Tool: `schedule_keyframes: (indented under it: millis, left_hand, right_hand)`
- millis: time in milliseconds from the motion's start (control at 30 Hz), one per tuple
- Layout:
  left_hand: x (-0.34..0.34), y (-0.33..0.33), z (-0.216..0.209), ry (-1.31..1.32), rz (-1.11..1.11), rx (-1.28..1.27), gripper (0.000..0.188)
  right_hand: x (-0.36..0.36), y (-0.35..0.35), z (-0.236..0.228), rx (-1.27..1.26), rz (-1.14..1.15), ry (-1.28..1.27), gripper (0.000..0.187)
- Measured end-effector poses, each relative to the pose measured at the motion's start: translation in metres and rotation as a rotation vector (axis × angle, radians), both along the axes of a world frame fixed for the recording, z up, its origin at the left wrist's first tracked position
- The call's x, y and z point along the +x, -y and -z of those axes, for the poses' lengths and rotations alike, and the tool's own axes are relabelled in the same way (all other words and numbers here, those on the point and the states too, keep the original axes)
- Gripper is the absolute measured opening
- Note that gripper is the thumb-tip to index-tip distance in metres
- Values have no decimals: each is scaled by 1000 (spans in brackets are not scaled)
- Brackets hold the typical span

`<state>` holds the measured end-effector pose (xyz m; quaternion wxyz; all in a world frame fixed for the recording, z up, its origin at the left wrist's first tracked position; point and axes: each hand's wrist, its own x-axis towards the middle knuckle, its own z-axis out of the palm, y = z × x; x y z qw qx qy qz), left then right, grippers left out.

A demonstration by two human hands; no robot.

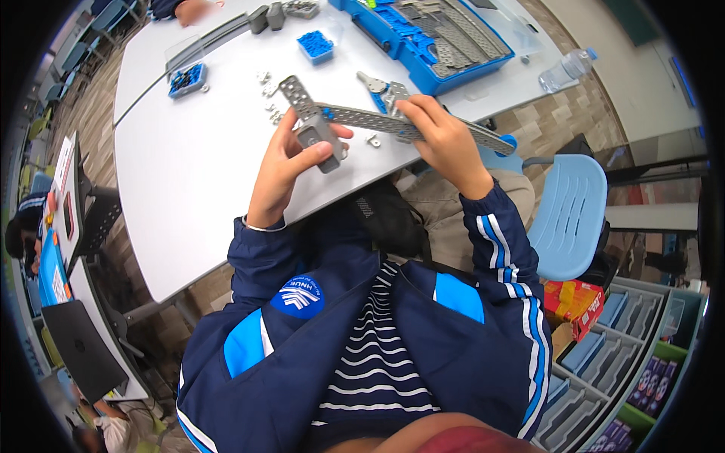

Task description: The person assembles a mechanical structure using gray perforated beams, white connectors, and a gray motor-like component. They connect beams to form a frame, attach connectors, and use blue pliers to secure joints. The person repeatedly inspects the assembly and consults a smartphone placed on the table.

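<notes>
White table [174, 204]: our left hand [281, 167] grips a block [316, 138], our right hand [451, 143] a beam [362, 118]. Blue pin [327, 113] set; small parts [266, 84] lie loose, work seemingly unfinished.

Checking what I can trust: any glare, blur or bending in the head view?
Head view: the table looks bright and pale; its left edge bows; the co-worker's hand at top is blurred; corners go black; holes in the held bar show.
</notes>
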<state>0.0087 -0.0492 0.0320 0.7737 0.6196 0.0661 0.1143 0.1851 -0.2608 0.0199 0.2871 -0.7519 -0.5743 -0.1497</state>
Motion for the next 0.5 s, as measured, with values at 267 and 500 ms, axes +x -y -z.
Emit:
schedule_keyframes:
  millis: [267, 500]
  left_hand:
    - [-5, -10, -8, 42, -61, -14, 82]
    - [-22, -32, -11, 118, -129, -14, 99]
  right_hand:
    - [-1, 8, -6, -83, 77, -163, 73]
    - [-1, -13, -31, -169, -90, -390, 65]
